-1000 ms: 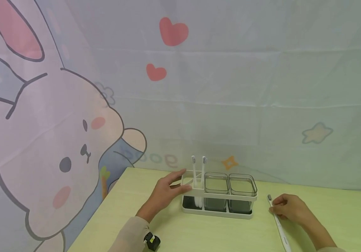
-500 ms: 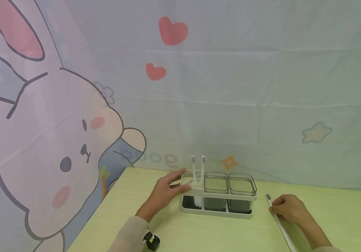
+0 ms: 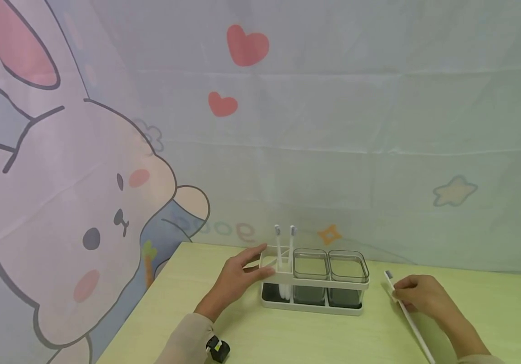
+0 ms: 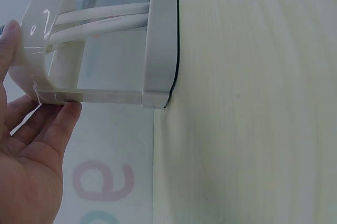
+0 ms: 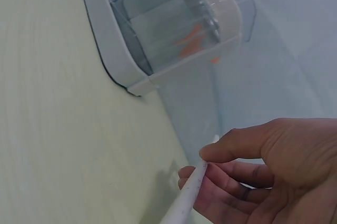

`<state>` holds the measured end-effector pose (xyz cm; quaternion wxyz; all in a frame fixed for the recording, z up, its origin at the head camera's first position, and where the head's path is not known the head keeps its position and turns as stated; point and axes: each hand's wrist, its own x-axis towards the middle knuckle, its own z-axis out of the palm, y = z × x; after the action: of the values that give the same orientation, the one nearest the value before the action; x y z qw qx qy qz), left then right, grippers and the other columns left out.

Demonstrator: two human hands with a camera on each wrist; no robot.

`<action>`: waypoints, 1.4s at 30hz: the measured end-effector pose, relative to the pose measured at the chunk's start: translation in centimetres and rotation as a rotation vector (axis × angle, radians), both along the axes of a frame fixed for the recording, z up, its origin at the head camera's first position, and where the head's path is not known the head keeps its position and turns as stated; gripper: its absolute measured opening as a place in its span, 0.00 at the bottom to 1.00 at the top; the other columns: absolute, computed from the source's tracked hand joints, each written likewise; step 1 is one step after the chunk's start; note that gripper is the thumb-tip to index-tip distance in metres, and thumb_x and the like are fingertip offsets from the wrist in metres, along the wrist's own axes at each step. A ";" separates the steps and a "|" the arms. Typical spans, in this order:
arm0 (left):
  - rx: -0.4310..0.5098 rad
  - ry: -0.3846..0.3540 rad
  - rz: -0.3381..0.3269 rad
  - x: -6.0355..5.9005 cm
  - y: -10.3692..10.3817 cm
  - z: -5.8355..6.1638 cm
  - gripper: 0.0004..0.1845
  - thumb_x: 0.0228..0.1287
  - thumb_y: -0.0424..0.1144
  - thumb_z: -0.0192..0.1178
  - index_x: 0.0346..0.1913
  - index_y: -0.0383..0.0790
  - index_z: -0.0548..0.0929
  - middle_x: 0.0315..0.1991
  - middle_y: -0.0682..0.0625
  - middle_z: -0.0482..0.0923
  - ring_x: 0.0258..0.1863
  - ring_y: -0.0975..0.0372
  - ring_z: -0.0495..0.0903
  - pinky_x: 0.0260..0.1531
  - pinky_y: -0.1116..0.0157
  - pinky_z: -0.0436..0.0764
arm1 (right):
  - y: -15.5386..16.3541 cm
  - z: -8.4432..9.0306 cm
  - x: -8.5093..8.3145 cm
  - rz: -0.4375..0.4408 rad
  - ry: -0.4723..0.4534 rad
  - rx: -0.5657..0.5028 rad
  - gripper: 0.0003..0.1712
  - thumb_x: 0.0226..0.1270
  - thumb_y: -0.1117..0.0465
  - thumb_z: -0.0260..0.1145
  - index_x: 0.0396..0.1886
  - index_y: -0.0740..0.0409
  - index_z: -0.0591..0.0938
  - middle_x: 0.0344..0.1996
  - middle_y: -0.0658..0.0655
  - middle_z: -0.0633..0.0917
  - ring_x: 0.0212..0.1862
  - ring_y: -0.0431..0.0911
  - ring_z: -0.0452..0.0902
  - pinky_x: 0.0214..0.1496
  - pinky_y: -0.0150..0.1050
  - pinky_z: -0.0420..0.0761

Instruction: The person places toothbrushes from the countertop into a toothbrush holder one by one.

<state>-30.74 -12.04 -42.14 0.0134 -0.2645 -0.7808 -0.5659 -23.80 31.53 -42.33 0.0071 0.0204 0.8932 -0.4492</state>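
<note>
A white holder rack stands on the pale green table, with two white toothbrushes upright in its left slot and two clear grey cups beside them. My left hand rests against the rack's left end, thumb and fingers touching its upper frame. Right of the rack, my right hand pinches a third white toothbrush near its head, lifted off the table and tilted; the right wrist view shows its handle between thumb and fingers.
A cartoon rabbit curtain hangs right behind the table. The table's left edge runs diagonally near my left sleeve. A small black device sits on my left wrist. Bare tabletop lies in front of the rack.
My right hand has raised the toothbrush, its head moving up and a little back. The left hand and rack have stayed put.
</note>
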 end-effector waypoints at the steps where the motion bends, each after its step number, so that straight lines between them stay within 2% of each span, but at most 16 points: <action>1: -0.001 0.004 -0.002 0.0 0.0 0.0 0.39 0.71 0.46 0.73 0.80 0.41 0.71 0.76 0.41 0.70 0.75 0.44 0.69 0.67 0.59 0.81 | 0.1 0.2 0.0 -0.002 0.004 -0.011 0.18 0.74 0.66 0.67 0.52 0.80 0.81 0.40 0.60 0.88 0.40 0.50 0.85 0.43 0.43 0.93; 5: -0.004 0.004 0.000 0.0 0.0 0.0 0.39 0.71 0.46 0.73 0.80 0.40 0.71 0.77 0.42 0.69 0.75 0.45 0.70 0.67 0.59 0.81 | 0.3 0.9 0.2 0.004 0.037 -0.028 0.20 0.76 0.65 0.67 0.56 0.81 0.79 0.41 0.61 0.88 0.40 0.54 0.88 0.42 0.42 0.93; 9: -0.003 -0.012 0.009 0.1 0.0 0.1 0.39 0.70 0.46 0.74 0.80 0.43 0.71 0.77 0.44 0.70 0.75 0.47 0.70 0.67 0.61 0.81 | 0.2 1.8 0.4 0.023 0.073 -0.032 0.19 0.78 0.65 0.66 0.56 0.81 0.79 0.42 0.61 0.89 0.41 0.57 0.89 0.42 0.43 0.93; 14: -0.002 -0.007 0.009 0.2 0.0 0.1 0.39 0.70 0.46 0.74 0.80 0.42 0.71 0.76 0.43 0.70 0.75 0.46 0.70 0.66 0.61 0.81 | 0.0 2.8 0.7 0.033 0.094 -0.052 0.17 0.80 0.65 0.65 0.54 0.78 0.80 0.42 0.60 0.89 0.42 0.56 0.89 0.43 0.43 0.93; 24: -0.003 -0.005 0.012 0.2 -0.1 0.2 0.39 0.70 0.46 0.74 0.79 0.43 0.72 0.76 0.43 0.70 0.74 0.46 0.70 0.66 0.61 0.81 | -0.4 4.4 1.4 0.031 0.156 -0.037 0.18 0.82 0.63 0.65 0.56 0.77 0.79 0.43 0.60 0.88 0.43 0.54 0.89 0.45 0.42 0.93; 30: -0.009 -0.011 0.016 0.3 -0.2 0.2 0.39 0.70 0.47 0.74 0.80 0.43 0.71 0.77 0.43 0.69 0.75 0.46 0.70 0.66 0.60 0.82 | -1.2 5.2 1.8 0.009 0.233 -0.006 0.17 0.81 0.64 0.66 0.56 0.75 0.79 0.44 0.61 0.89 0.40 0.48 0.89 0.42 0.36 0.92; 42: 0.006 -0.015 0.004 0.2 -0.2 0.1 0.37 0.73 0.42 0.72 0.80 0.40 0.71 0.77 0.41 0.69 0.76 0.45 0.69 0.68 0.57 0.80 | -3.2 6.9 3.0 -0.043 0.405 0.023 0.21 0.81 0.55 0.68 0.57 0.70 0.81 0.44 0.60 0.90 0.37 0.39 0.89 0.42 0.29 0.89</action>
<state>-30.51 -12.27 -41.99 0.0092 -0.2587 -0.7797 -0.5701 -20.84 28.34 -35.40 -0.1825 -0.0514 0.8807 -0.4341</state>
